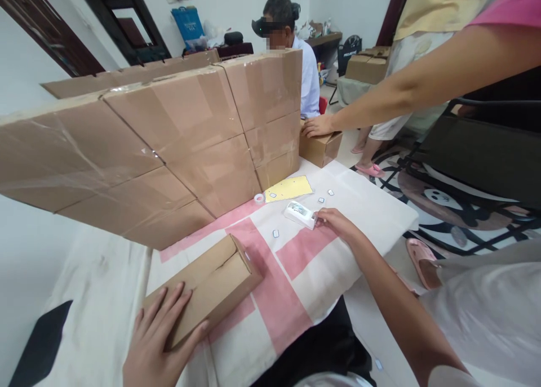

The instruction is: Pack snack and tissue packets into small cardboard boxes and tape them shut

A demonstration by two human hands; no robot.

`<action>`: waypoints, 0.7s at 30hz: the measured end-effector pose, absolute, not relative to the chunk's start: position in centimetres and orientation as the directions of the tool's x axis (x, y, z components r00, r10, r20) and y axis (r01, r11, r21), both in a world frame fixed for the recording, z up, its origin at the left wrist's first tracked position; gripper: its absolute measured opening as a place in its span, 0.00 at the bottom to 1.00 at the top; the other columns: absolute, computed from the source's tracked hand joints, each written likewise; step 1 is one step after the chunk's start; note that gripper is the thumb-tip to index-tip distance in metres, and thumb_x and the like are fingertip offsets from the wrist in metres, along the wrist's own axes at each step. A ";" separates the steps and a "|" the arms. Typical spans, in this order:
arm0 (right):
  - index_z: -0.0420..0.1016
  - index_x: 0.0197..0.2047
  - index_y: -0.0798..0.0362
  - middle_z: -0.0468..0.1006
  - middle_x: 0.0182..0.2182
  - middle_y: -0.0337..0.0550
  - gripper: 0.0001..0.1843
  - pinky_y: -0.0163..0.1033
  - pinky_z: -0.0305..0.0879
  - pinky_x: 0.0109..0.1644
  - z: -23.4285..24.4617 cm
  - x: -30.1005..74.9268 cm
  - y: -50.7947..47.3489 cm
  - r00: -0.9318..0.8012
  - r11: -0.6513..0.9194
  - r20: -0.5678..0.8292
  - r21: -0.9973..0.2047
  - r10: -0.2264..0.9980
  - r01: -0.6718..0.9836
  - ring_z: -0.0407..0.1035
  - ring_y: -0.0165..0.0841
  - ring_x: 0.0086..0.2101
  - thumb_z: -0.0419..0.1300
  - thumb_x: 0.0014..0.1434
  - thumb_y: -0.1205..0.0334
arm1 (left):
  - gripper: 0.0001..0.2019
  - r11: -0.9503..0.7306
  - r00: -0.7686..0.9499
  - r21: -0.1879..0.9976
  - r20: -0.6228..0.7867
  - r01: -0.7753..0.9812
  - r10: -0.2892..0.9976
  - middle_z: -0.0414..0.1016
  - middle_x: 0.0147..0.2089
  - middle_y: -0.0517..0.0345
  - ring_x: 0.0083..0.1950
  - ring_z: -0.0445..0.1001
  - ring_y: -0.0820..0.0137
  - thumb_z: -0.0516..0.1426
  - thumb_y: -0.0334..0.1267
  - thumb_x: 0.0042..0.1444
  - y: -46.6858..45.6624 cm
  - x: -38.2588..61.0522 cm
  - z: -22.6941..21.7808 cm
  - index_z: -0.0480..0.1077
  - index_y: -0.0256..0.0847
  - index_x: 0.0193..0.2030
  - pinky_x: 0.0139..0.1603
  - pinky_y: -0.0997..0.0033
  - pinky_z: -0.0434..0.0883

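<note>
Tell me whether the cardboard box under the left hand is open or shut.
Shut: flaps of the cardboard box meet flat; the left hand rests on it.

I see a closed, flat brown cardboard box point(211, 288) lying on the pink-and-white cloth point(296, 252) at about 7 o'clock from the table's middle. Its long side runs from 8 toward 2 o'clock, a seam crosses its top face, and my left hand point(154, 342) is spread flat on its near end. A small white box point(299, 213) with a printed top lies flat at about 1 o'clock from the cardboard one, well apart from it, its right end touching my right hand point(336, 221).
</note>
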State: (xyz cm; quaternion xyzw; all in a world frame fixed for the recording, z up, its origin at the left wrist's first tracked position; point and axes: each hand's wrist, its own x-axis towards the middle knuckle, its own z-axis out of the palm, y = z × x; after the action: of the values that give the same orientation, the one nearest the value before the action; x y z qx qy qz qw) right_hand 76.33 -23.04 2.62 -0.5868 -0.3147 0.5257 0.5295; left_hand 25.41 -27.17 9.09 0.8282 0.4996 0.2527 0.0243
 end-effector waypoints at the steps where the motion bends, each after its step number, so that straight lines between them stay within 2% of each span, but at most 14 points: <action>1: 0.75 0.22 0.54 0.77 0.22 0.42 0.20 0.36 0.70 0.37 2.6 76.3 -23.1 0.251 -0.242 -0.284 -0.952 0.925 -0.186 0.72 0.32 0.28 0.75 0.45 0.48 | 0.25 -0.497 0.371 0.290 0.395 0.818 0.841 0.70 0.69 0.50 0.75 0.60 0.49 0.58 0.52 0.64 -27.2 25.5 9.2 0.66 0.55 0.66 0.76 0.37 0.52; 14: 0.70 0.20 0.52 0.76 0.23 0.41 0.24 0.37 0.69 0.41 2.8 76.4 -23.2 0.227 -0.258 -0.281 -0.958 0.932 -0.127 0.71 0.32 0.29 0.76 0.44 0.45 | 0.25 -0.502 0.378 0.269 0.402 0.822 0.834 0.71 0.69 0.49 0.75 0.61 0.48 0.58 0.51 0.64 -27.1 25.7 9.4 0.65 0.53 0.67 0.76 0.38 0.52; 21: 0.66 0.20 0.51 0.77 0.23 0.41 0.26 0.38 0.69 0.41 2.7 76.7 -23.1 0.211 -0.269 -0.283 -0.959 0.936 -0.093 0.72 0.33 0.30 0.75 0.45 0.43 | 0.24 -0.504 0.353 0.286 0.444 0.815 0.824 0.73 0.67 0.50 0.74 0.63 0.49 0.57 0.54 0.64 -27.0 26.3 9.7 0.68 0.53 0.65 0.76 0.40 0.54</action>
State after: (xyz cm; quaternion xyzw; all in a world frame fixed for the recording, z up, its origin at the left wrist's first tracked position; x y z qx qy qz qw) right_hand 76.66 -23.13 2.71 -0.6019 -0.3499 0.5217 0.4931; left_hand 26.26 -27.05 9.67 0.8225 0.4981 0.2745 0.0078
